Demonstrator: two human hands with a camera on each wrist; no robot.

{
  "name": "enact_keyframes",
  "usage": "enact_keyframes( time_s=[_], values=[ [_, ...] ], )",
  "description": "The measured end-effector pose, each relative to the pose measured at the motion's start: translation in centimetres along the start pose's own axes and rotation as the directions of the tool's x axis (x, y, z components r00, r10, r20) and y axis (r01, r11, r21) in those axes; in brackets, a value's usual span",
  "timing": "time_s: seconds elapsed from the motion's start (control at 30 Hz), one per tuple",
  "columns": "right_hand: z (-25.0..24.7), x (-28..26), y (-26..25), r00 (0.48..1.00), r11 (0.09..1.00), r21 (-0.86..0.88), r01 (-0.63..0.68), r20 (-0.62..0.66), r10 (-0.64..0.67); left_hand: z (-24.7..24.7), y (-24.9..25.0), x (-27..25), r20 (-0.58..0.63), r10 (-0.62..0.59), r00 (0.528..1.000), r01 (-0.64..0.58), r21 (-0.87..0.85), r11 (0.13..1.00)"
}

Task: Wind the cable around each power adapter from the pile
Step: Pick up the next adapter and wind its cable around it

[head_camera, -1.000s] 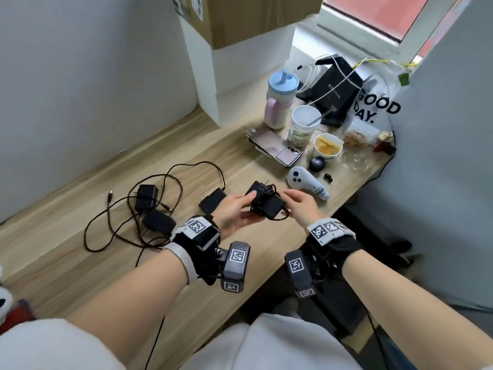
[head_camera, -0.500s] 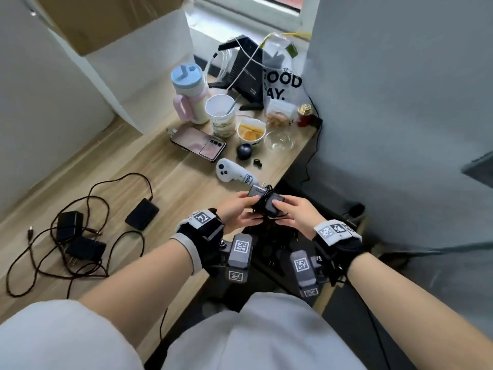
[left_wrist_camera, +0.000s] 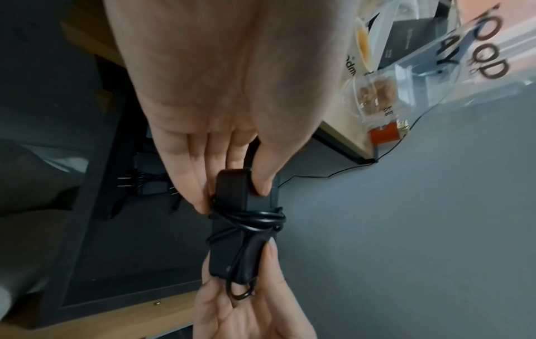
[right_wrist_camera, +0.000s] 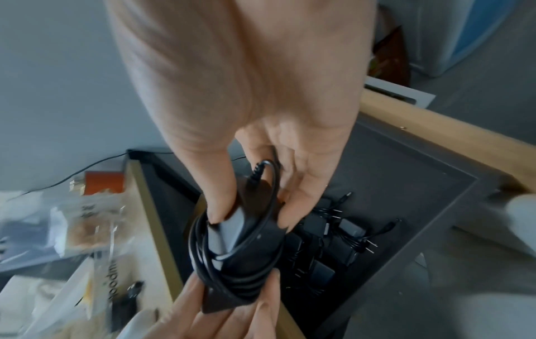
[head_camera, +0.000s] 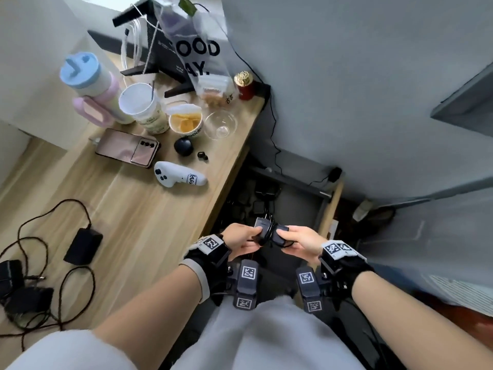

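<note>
A black power adapter (head_camera: 269,232) with its cable wound round the middle hangs between both hands, out past the desk's right edge. My left hand (head_camera: 241,237) pinches one end between thumb and fingers, and the left wrist view shows the adapter (left_wrist_camera: 243,220) from close up. My right hand (head_camera: 298,243) pinches the other end of the adapter (right_wrist_camera: 240,245). Below the hands a dark bin (right_wrist_camera: 406,188) holds several wound adapters (right_wrist_camera: 327,238). On the desk at the left lie unwound adapters (head_camera: 24,292) in tangled cable, and one flat black adapter (head_camera: 83,245).
The wooden desk (head_camera: 149,217) carries a pink phone (head_camera: 127,147), a white controller (head_camera: 178,178), a blue-lidded bottle (head_camera: 88,86), cups (head_camera: 141,105), a snack bowl (head_camera: 185,122), a clear lid (head_camera: 221,124) and a printed bag (head_camera: 197,54). A grey wall (head_camera: 346,89) stands right.
Both hands have carried the wound adapter off the desk to the right, over the dark bin. The head view has swung right with them.
</note>
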State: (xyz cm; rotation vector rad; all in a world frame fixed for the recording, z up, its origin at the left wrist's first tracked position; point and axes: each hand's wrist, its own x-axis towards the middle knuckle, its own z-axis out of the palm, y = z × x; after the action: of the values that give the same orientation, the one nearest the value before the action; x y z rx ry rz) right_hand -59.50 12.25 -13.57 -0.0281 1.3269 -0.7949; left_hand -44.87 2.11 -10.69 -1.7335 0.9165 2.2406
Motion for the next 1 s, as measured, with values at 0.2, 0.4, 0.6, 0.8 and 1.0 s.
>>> enact_keyframes(
  time_s=[0.2, 0.4, 0.6, 0.8, 1.0],
  values=[
    [-1.1, 2.9, 3.0, 0.999, 0.994, 0.106, -0.042, -0.021, 0.045, 0.0, -1.2, 4.0, -0.098, -0.026, 0.995, 0.033, 0.068, 0.997],
    [-2.7, 7.1, 7.2, 0.990, 0.995, 0.069, -0.073, -0.114, 0.081, 0.4, -3.8, 8.7, -0.109, -0.050, 0.993, 0.076, 0.253, 0.965],
    [-4.5, 11.7, 11.6, 0.963, 0.995, -0.013, -0.098, -0.254, 0.091, 0.0, -7.2, 13.2, -0.062, -0.155, 0.986, 0.166, 0.286, 0.944],
    [-4.3, 14.5, 13.3, 0.936, 0.984, -0.129, -0.122, -0.345, 0.071, 0.0, -8.1, 16.1, -0.027, -0.156, 0.987, 0.157, 0.309, 0.938],
    [-4.4, 15.5, 13.3, 0.918, 0.962, -0.217, -0.164, -0.391, 0.069, 0.2, -8.5, 17.3, -0.058, -0.165, 0.985, 0.175, 0.285, 0.942]
  ],
)
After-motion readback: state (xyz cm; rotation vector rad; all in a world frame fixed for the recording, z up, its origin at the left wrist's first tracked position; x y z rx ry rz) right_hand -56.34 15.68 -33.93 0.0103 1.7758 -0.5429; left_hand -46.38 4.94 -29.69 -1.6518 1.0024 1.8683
